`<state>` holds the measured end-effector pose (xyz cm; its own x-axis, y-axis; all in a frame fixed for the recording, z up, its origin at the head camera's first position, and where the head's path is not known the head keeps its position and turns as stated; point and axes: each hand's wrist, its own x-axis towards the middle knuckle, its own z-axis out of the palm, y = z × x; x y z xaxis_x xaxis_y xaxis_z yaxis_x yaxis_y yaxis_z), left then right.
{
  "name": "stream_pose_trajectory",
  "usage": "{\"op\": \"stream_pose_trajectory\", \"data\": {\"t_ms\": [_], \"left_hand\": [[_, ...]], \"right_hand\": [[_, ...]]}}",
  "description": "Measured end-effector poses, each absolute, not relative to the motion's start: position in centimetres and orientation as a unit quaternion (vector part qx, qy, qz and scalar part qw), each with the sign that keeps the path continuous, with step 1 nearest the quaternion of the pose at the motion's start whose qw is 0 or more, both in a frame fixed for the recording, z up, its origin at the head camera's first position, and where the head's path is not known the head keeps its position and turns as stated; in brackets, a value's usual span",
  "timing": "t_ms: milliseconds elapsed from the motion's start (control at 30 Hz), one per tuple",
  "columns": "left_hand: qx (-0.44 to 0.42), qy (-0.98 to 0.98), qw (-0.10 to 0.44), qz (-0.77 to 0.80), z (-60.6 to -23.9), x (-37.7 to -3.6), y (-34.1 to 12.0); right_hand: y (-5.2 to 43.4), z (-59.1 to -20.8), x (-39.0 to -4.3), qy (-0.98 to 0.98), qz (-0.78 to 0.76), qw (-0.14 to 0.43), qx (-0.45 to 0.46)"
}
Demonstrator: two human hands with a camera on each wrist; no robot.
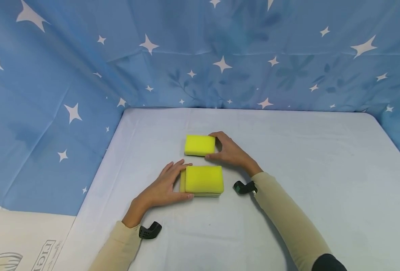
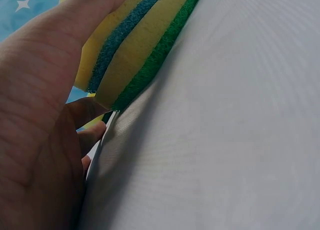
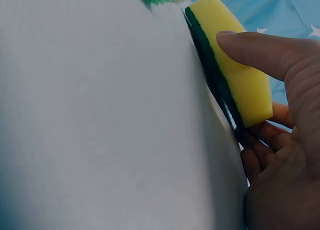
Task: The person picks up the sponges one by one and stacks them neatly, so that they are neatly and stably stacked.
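Note:
Two yellow scouring sponges lie stacked, the upper sponge (image 1: 205, 179) set a little to the right of the lower sponge (image 1: 182, 184). My left hand (image 1: 164, 190) grips the stack at its left end, thumb along the near side and forefinger at the far edge. The left wrist view shows a blue scouring layer (image 2: 114, 46) under the upper sponge and a green layer (image 2: 152, 57) under the lower one. Just behind the stack, my right hand (image 1: 232, 152) holds a single yellow sponge (image 1: 200, 145) by its right end. Its dark green layer (image 3: 212, 65) faces the table.
A white cloth covers the table (image 1: 305, 169). Blue star-patterned curtains (image 1: 200, 41) hang along the back and the left side. At the lower left is a pale printed sheet (image 1: 23, 233). Black wrist cameras (image 1: 150, 230) sit at both cuffs.

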<state>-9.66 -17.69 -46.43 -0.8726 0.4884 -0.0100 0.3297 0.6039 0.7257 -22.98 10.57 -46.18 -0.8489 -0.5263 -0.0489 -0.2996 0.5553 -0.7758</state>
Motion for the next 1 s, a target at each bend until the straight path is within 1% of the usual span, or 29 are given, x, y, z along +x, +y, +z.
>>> {"op": "stream_pose_trajectory", "data": {"t_ms": [200, 1000], "left_hand": [[0.227, 0.889, 0.108, 0.382, -46.3, -9.7, -17.5], [0.222, 0.889, 0.108, 0.385, -46.5, -9.7, -17.7]], "right_hand": [[11.2, -46.0, -23.1, 0.864, -0.429, 0.135, -0.228], [11.8, -44.8, -22.4, 0.86, -0.446, 0.152, -0.197]]}}
